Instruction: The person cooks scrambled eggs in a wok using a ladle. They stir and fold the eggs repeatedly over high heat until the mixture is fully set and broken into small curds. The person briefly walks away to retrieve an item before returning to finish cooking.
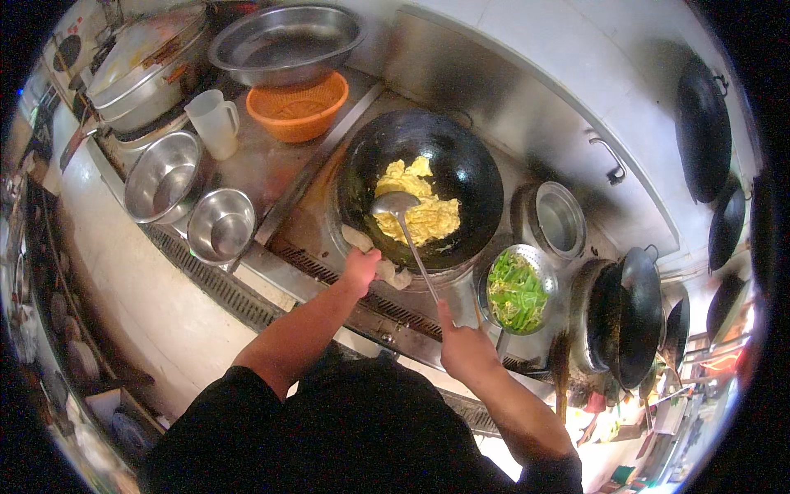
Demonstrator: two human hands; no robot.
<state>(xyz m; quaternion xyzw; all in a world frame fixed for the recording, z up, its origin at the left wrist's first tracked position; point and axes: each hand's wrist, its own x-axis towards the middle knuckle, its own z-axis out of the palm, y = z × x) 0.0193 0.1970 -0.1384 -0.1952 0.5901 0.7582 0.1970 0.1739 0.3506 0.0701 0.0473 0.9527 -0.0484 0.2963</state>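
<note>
A large black wok (475, 179) sits on the stove before me, with yellow scrambled egg (432, 222) in it. My left hand (361, 268) grips the wok's near left rim through a beige cloth (395, 275). In my right hand (466, 346) is the handle of a metal ladle (396, 202), index finger stretched along it. The ladle's bowl rests over the left part of the egg. Right of the wok, a perforated metal strainer (537, 254) holds cut green vegetables (517, 293) and what look like bean sprouts.
Left of the wok stand two steel bowls (162, 179), a plastic jug (213, 126), an orange basket (296, 126) and a wide metal basin (287, 46). A round metal pot (560, 219) stands to the right, near more woks (639, 318). A drain grate (210, 281) runs along the stove's front.
</note>
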